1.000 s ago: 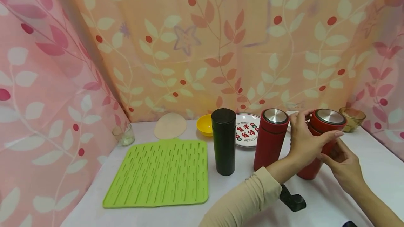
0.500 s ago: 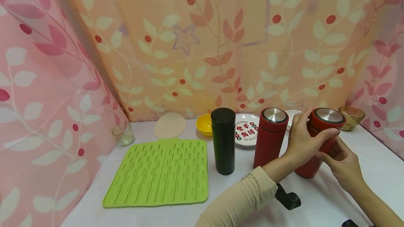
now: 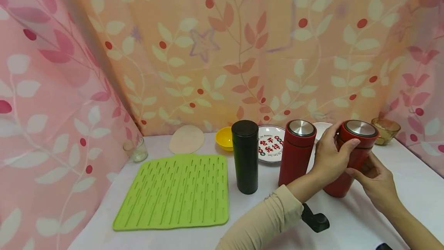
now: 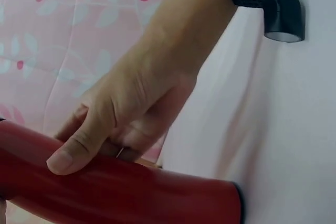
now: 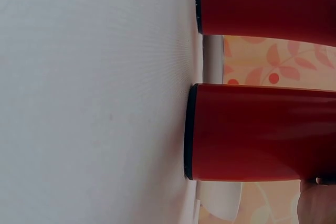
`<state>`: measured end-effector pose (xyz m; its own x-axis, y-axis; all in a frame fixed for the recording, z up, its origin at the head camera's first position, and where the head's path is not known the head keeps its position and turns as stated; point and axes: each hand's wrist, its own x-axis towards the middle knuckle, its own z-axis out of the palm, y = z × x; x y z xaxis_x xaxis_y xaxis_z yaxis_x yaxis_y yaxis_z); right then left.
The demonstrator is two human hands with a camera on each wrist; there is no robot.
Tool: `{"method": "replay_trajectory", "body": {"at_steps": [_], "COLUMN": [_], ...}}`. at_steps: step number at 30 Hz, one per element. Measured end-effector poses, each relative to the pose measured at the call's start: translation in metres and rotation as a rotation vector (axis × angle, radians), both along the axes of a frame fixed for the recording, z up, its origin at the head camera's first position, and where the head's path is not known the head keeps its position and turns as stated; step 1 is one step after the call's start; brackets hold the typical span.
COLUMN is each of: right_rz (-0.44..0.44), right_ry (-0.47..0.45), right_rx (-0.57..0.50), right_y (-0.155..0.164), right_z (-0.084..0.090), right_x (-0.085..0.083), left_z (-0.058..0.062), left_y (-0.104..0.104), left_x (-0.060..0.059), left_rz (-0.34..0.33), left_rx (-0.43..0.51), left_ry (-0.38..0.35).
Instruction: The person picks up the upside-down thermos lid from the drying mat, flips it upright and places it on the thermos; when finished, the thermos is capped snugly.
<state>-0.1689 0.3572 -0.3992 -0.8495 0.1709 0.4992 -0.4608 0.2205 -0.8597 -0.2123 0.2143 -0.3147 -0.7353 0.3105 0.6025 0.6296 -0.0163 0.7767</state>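
Held flask: a red flask with a steel-topped lid stands at the right of the head frame on the white worktop; its base rests on the cloth, as the right wrist view shows.
Left hand: the left hand comes in from the lower middle of the frame and wraps the flask's upper part just under the lid, thumb laid across the red body. The grip is closed round the flask.
Right hand: the right hand sits lower right, fingers curled against the flask's lower body on its right side. Its grip holds the flask too, though the fingertips are partly hidden behind the flask.
Sleeve: a beige sleeve covers the left forearm, with a black wrist mount just past the cuff.
Second red flask: a matching red flask stands upright just left of the held one, apart from it.
Black flask: a black flask stands upright further left, near the frame's middle.
Mat: a green ribbed mat lies flat at lower left.
Back row: a printed plate, a yellow bowl, a beige disc, a small glass at the left and an amber glass bowl at the far right.
Backdrop: leaf-patterned curtains fill the upper frame.
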Motion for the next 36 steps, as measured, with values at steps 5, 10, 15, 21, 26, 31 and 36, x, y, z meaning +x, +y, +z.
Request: {"method": "replay_trajectory", "body": {"at_steps": [5, 10, 15, 21, 26, 31, 36], "right_rz": [-0.066, -0.133, -0.073, -0.036, -0.101, -0.162, -0.109], "right_ry": [-0.042, -0.08, -0.054, -0.027, -0.069, -0.125, -0.078], "right_rx": [0.091, 0.178, 0.097, 0.055, 0.152, 0.238, 0.156], "right_y": [0.001, 0.0025, 0.0031, 0.0013, 0.0021, 0.0036, 0.0032], "right_z": [0.0001, -0.0003, -0.0004, 0.0005, -0.0021, -0.0026, -0.001], "right_x": [0.0005, -0.0016, -0.0015, -0.0004, 0.0011, -0.0002, -0.0011], "left_z": [-0.0016, 0.0007, 0.0003, -0.0031, -0.0034, 0.0008, 0.0014], "left_y": [0.0039, 0.0091, 0.0067, 0.0033, 0.0041, 0.0097, 0.0062], "left_x": [0.0015, 0.0063, 0.0046, 0.0, 0.0047, 0.0082, 0.005], "left_rz": [0.064, 0.192, 0.117, -0.081, 0.076, 0.213, 0.179], "left_rx": [0.038, 0.043, 0.026, 0.12, 0.03, 0.008, -0.02], "left_ry": [-0.015, -0.062, -0.025, -0.037, -0.028, -0.063, 0.016]}}
